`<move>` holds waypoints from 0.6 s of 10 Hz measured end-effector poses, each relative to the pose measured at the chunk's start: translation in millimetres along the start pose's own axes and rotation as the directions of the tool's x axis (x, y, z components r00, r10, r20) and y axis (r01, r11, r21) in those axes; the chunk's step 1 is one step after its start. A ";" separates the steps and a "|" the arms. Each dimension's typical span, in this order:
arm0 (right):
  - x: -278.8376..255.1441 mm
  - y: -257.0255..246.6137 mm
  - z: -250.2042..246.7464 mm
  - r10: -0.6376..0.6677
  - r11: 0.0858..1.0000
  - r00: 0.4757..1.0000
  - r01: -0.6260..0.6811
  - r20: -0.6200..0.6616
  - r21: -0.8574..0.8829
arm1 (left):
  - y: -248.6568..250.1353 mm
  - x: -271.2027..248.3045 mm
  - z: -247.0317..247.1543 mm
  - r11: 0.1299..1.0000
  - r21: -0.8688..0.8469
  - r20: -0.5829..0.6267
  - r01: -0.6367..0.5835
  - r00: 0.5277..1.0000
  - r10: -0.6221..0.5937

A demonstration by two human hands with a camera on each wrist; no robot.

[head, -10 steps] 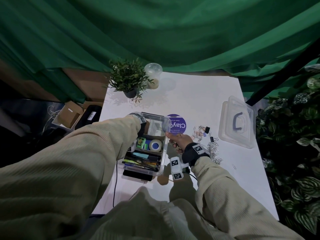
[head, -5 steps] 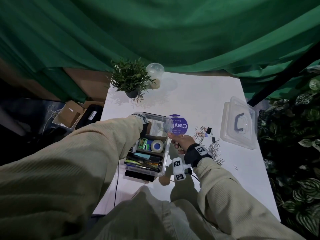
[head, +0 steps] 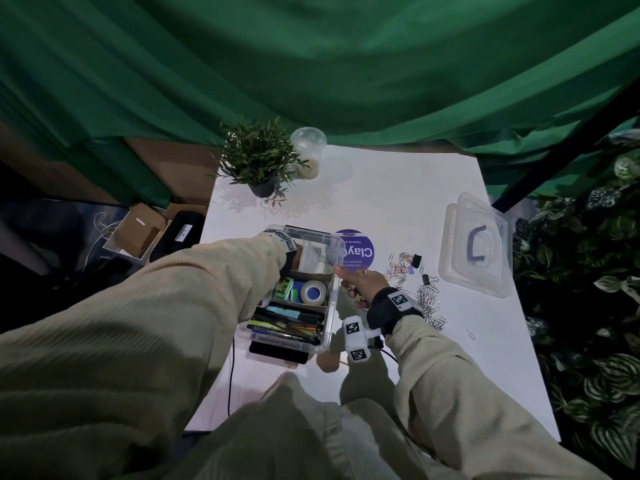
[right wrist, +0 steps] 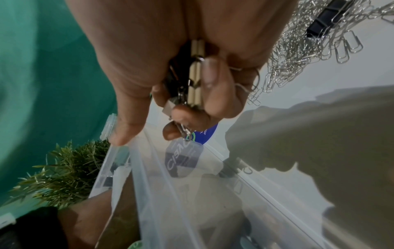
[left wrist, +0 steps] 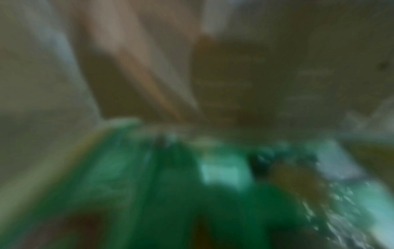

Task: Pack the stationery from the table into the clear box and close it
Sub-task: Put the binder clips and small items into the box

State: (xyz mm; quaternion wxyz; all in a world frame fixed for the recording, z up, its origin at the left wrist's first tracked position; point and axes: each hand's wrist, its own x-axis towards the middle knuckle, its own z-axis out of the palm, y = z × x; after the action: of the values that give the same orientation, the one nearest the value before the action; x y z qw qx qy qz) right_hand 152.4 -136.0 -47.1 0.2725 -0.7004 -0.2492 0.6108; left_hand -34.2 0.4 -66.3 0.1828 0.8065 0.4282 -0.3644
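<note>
Here the left hand (head: 297,255) reaches inside the clear box (head: 329,317) on the counter (head: 398,188), fingers hidden, grip untellable; the left wrist view is pure blur; the right hand (right wrist: 192,70) clutches paper clips (right wrist: 197,74) at the box's rim.

The left wrist view is smearing into green and brown streaks, nothing in it readable. From the head view, the left hand (head: 293,255) is lying mostly hidden behind its sleeve (head: 221,271) inside the clear box (head: 330,306), so its fingers are not showing. The right hand (right wrist: 181,67) is covering most of the clips (right wrist: 195,74) it is clutching, their number unclear.
</note>
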 end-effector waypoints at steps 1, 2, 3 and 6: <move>0.2 1.6 0.8 0.000 1.000 1.000 0.000 0.002 -0.006 | -12.2 46.1 21.0 0.997 0.080 -0.022 -0.004 1.000 0.005; -0.9 1.4 1.1 -0.005 1.000 1.000 0.005 -0.001 -0.009 | 9.6 -7.4 -11.7 0.993 0.057 0.003 0.101 0.995 -0.101; -2.3 0.3 0.6 -0.006 0.999 1.000 0.006 0.002 -0.036 | 5.3 -14.3 -8.6 0.988 0.138 0.014 0.067 0.997 -0.070; -0.6 -0.6 0.4 -0.020 1.000 1.000 0.021 0.016 -0.020 | -5.9 -33.4 -20.0 0.999 -0.024 -0.150 0.021 0.988 -0.024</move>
State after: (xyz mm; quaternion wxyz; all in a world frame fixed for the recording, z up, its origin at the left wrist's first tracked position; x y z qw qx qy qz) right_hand 151.9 -136.0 -46.4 0.2697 -0.6957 -0.2647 0.6108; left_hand -42.7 -2.7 -27.9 0.1551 0.8245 0.4540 -0.2999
